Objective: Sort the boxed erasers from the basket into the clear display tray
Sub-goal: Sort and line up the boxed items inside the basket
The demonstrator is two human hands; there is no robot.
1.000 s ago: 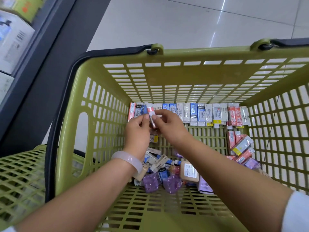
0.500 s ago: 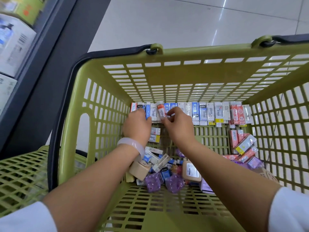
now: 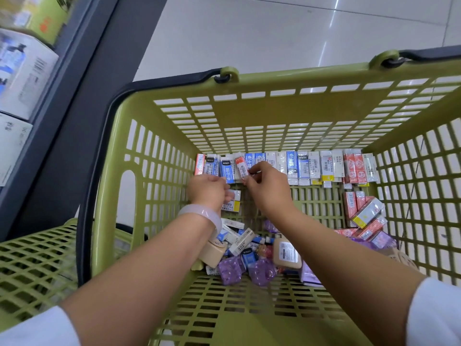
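Right hand [image 3: 268, 188] pinches red-white eraser box [image 3: 241, 167], barcode label up, print unreadable, in row along green basket [image 3: 119, 171] far wall. Left hand [image 3: 208, 189] fingers curled, grip unclear.

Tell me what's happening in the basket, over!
Right hand pinching orange-and-white eraser box at back row. Left hand beside it, grip unclear. Loose pile waiting.

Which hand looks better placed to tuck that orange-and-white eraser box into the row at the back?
The right hand. Its fingertips already pinch the orange-and-white eraser box right at the row of boxes. The left hand sits lower, beside the row, and seems to hold nothing.
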